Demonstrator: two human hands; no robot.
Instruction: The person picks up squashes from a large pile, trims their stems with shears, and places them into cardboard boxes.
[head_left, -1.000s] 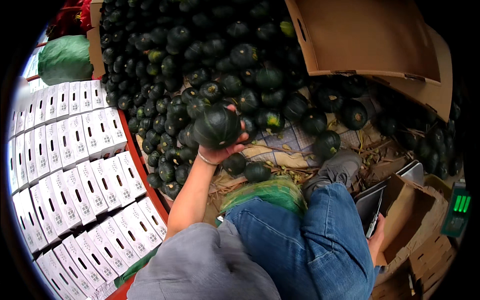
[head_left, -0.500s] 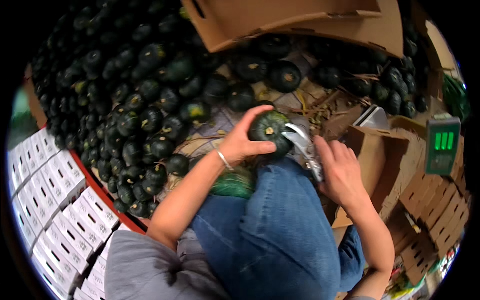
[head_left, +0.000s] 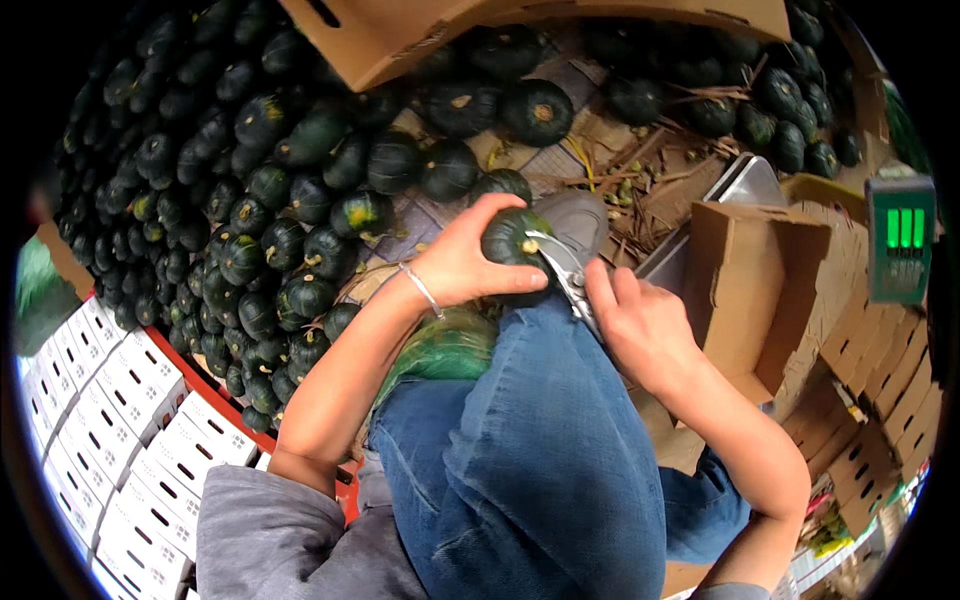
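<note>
Silver shears (head_left: pixel 564 266) have closed in on the held squash (head_left: pixel 505 230) since half a second ago: their curved tips, which stood off toward its right edge, now sit at the pale stem stub (head_left: pixel 529 246). Seen from above, the squash is small, round and dark green, held up just beyond the bent, jean-clad knee (head_left: pixel 560 340). The person's left hand (head_left: pixel 457 258) has its fingers clamped on it, thumb along the near side and the others reaching over the far side. The right hand (head_left: pixel 640 328) has its fingers wrapped round the shears' handles; the blades look slightly parted around the stub, though whether they bite into it cannot be told. As far as can be judged, trimming of this squash is at its start, with the stub still in place. Much appears left to handle: a broad heap of similar squashes (head_left: pixel 245 195) fills the upper left, and more lie loose ahead. To the right stands an open cardboard box (head_left: pixel 755 295), near a scale display (head_left: pixel 900 240) lit with green bars. Closed white cartons (head_left: pixel 120 440) stand in rows at lower left.
</note>
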